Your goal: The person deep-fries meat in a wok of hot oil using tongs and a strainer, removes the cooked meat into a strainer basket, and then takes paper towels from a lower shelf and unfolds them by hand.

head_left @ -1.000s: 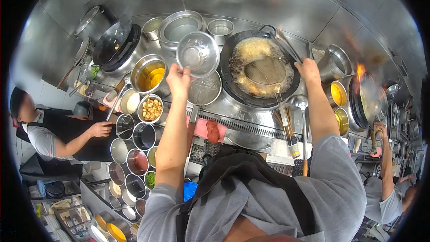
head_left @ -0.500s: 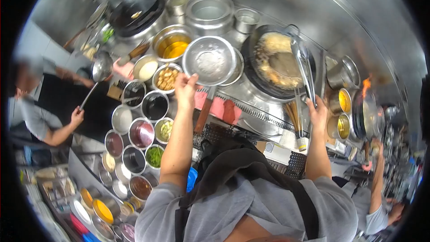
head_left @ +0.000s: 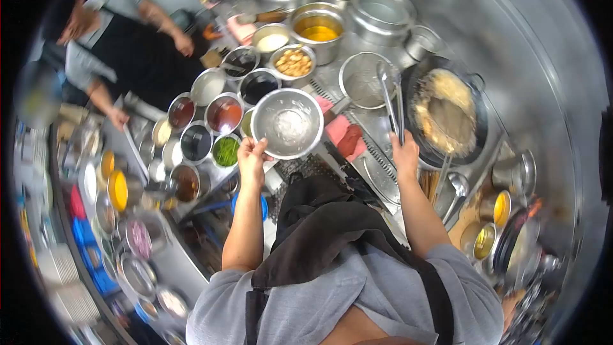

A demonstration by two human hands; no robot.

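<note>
My left hand [head_left: 251,158] grips the rim of a shallow steel bowl [head_left: 305,134], tilted towards me, with a whitish residue inside. My right hand [head_left: 405,154] is closed round metal tongs [head_left: 390,105]. The tips of the tongs are over the right edge of a round strainer [head_left: 363,83] on the counter; I cannot tell whether they touch it. To the right, a black wok [head_left: 483,110] holds pale, bubbling food [head_left: 442,83]. A wire skimmer [head_left: 451,119] lies in it, its handle pointing towards me.
Several sauce and ingredient pots, among them chopped greens [head_left: 226,151] and brown chunks [head_left: 294,62], stand left of the bowl. A ladle [head_left: 458,185] lies right of the wok's front. Flames [head_left: 534,207] show by another wok at far right. A co-worker [head_left: 128,45] stands at upper left.
The view has turned left. My left hand has brought the bowl away from above the strainer, towards me. My right hand has moved the tongs left, from the wok to the strainer.
</note>
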